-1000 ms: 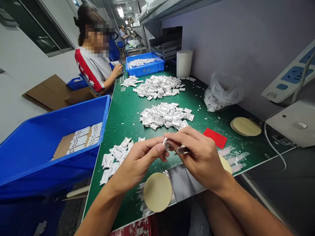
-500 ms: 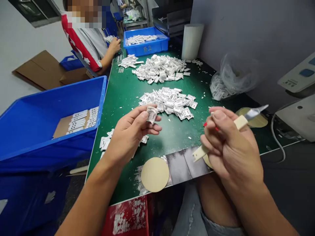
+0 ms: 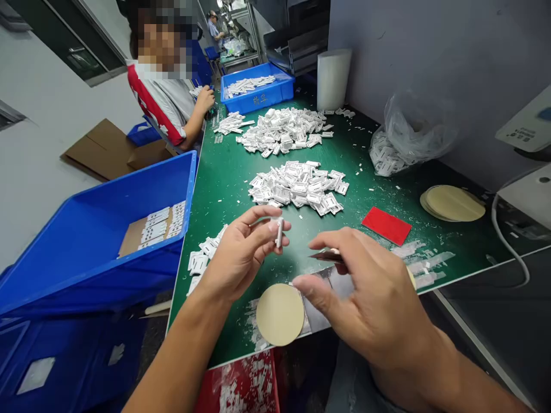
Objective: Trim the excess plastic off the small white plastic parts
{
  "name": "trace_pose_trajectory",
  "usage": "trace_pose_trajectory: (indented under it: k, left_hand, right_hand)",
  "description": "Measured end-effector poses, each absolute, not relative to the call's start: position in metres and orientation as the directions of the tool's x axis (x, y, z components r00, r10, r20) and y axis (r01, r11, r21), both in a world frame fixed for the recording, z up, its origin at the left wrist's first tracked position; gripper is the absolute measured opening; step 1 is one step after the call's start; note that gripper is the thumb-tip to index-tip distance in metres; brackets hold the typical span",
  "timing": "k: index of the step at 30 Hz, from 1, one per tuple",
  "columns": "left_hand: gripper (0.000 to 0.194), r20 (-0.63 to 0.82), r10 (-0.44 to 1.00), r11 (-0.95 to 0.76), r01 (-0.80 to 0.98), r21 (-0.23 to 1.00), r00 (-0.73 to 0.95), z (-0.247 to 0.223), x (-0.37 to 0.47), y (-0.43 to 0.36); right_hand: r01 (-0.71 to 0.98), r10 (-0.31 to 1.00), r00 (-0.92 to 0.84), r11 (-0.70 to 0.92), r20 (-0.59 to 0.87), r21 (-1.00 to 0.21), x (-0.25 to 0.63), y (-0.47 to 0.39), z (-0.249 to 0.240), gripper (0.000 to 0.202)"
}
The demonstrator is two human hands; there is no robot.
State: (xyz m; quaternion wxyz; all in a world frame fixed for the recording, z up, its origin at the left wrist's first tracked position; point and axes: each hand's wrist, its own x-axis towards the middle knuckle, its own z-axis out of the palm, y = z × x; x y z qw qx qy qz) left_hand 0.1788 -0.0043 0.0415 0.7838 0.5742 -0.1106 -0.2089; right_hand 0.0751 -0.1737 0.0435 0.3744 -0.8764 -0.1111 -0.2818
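Between the thumb and fingers of my left hand (image 3: 247, 246) is a small white plastic part (image 3: 279, 231), turned edge-on, above the table. My right hand (image 3: 365, 287) is to its right, with a knife (image 3: 326, 255) in its curled fingers. The blade points left toward the part but appears apart from it; the knife's cream handle is hidden by the hand. The right thumb stands away from the fingers. Beyond my hands lies a pile of similar white parts (image 3: 297, 186). A round tan disc (image 3: 279, 315) lies at the table's near edge, below my left hand.
A larger white pile (image 3: 282, 129) and a blue tray (image 3: 258, 100) stand farther back. On the right are a red pad (image 3: 386, 225), tan discs (image 3: 454, 202) and a plastic bag (image 3: 413, 143). A blue bin (image 3: 107, 189) flanks the table; a co-worker (image 3: 163, 109) sits beyond it.
My right hand has turned over and moved left, swinging the blade from pointing right to pointing left. The white part in my left hand has turned edge-on. The red pad has come into full view.
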Motion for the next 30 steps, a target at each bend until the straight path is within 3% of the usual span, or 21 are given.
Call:
trace_pose_trajectory:
  k: [3,11,30]
  left_hand:
    - [0.014,-0.068,-0.499,0.237,0.212,0.948,0.864,0.044,0.172,-0.005]
    - [0.012,-0.116,-0.504,0.182,0.237,0.954,0.856,0.044,0.165,-0.007]
    - [0.013,-0.092,-0.490,0.114,0.169,0.979,0.867,0.040,0.165,-0.006]
  right_hand:
    - [0.392,0.097,0.778,-0.847,0.620,-0.359,0.088,-0.174,0.032,0.044]
    - [0.296,0.134,0.760,-0.942,0.635,-0.156,0.100,-0.175,0.019,0.057]
    - [0.235,0.147,0.725,-0.971,0.673,-0.040,0.105,-0.177,0.019,0.060]
